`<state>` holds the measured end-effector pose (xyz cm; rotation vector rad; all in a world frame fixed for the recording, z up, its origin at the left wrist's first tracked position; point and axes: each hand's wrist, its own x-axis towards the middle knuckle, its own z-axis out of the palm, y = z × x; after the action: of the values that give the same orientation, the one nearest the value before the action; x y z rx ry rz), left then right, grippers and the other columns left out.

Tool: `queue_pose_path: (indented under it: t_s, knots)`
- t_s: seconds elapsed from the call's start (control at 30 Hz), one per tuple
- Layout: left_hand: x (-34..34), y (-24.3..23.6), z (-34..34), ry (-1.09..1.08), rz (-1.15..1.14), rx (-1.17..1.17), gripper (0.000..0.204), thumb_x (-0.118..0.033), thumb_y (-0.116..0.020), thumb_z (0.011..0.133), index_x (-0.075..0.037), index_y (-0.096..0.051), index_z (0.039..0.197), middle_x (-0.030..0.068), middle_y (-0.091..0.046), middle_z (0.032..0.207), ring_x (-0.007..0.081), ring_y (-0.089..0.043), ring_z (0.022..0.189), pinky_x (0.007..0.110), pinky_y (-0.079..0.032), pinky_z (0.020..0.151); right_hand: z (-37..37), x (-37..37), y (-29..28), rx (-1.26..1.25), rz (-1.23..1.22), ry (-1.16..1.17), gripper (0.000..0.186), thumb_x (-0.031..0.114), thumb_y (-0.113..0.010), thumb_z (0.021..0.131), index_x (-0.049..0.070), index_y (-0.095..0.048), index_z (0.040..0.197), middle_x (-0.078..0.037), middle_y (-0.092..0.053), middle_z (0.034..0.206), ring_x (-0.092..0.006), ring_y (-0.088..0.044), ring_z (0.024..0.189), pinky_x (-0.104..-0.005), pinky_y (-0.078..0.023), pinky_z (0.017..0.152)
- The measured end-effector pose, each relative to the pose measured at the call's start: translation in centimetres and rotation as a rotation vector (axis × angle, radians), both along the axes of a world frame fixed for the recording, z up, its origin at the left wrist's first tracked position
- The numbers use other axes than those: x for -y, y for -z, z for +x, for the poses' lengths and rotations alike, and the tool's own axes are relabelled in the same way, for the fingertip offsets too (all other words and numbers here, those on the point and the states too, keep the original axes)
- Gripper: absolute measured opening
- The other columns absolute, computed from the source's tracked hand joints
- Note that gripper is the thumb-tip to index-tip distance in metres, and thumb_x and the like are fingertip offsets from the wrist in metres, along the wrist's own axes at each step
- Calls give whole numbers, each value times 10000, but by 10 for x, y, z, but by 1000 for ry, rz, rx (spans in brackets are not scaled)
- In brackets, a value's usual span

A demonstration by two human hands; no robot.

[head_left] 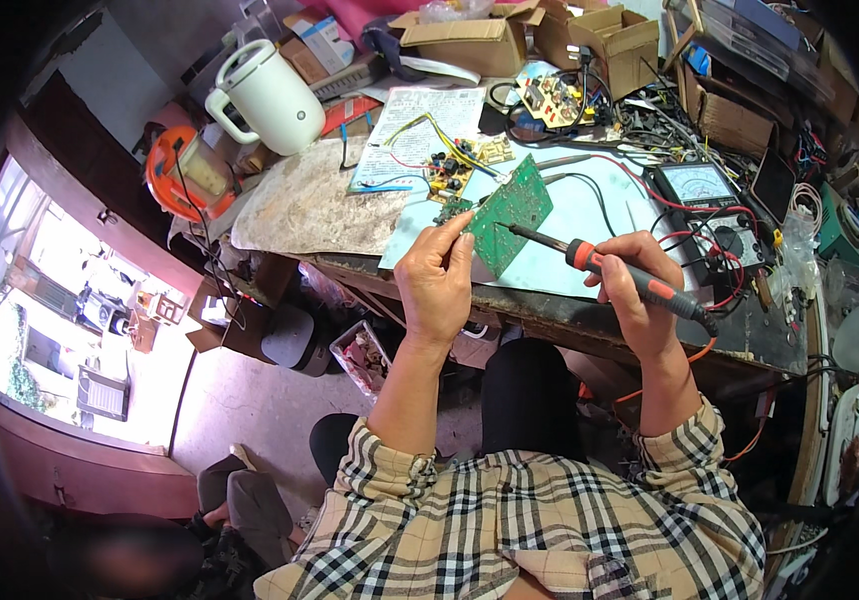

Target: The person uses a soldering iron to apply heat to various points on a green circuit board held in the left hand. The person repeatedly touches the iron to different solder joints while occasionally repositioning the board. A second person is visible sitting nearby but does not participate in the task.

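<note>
My left hand (437, 275) pinches the left edge of a green circuit board (512, 215), tilted up above the workbench. In my right hand (640, 290) is a soldering iron (605, 268) with a red and black handle, gripped like a pen. Its tip reaches to the face of the board; whether it touches cannot be made out. Behind the board lies a smaller board with components (450, 172), with yellow, red and blue wires on it. A test lead (565, 160) lies beyond the green board, running toward an analog multimeter (698, 185) on the right.
A large white jug (268, 98) and an orange appliance (190, 172) stand at the back left. Printed paper (430, 110) lies under the wires. Cardboard boxes (470, 40) and piled parts fill the back and right. Another person's legs (260, 500) show at the lower left.
</note>
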<state>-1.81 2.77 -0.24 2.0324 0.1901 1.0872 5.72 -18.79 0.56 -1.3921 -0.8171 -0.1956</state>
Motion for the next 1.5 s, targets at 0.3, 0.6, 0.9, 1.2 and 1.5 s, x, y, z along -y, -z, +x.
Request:
queue_pose_path:
  t_s: [0.3, 0.6, 0.9, 1.2, 1.5]
  knots:
    - [0, -1, -1, 1, 7, -10, 243, -6, -667, 876, -55, -725, 1108, 56, -598, 742, 124, -533, 630, 282, -431, 585, 0, 1, -1, -19, 0, -9, 119, 85, -598, 913, -32, -616, 922, -109, -667, 778, -128, -676, 652, -242, -525, 587]
    - [0, -1, -1, 1, 12, -2, 232, -12, -664, 881, -46, -724, 1104, 58, -604, 751, 125, -539, 633, 285, -434, 586, -1, 2, -1, -51, -19, -14, 118, 91, -600, 916, -26, -613, 923, -100, -665, 764, -115, -668, 646, -233, -513, 575]
    - [0, -1, -1, -7, -1, -18, 230, -12, -660, 882, -42, -722, 1102, 62, -601, 750, 130, -541, 632, 286, -436, 585, 0, 0, 0, -44, -6, -22, 110, 78, -604, 910, -29, -612, 932, -104, -676, 768, -118, -675, 655, -235, -521, 585]
    - [1, 0, 0, -14, -1, -9, 234, -14, -658, 883, -41, -720, 1107, 53, -593, 751, 120, -524, 621, 279, -427, 575, -2, 1, -2, -22, -30, -12, 110, 71, -604, 903, -34, -612, 935, -114, -686, 783, -132, -692, 676, -245, -539, 604]
    - [3, -1, 0, -26, 9, -14, 227, -11, -657, 881, -43, -721, 1096, 53, -583, 744, 122, -512, 609, 282, -418, 565, -3, 1, 0, -15, -3, 12, 109, 60, -615, 887, -39, -623, 933, -117, -690, 795, -135, -695, 679, -245, -541, 608]
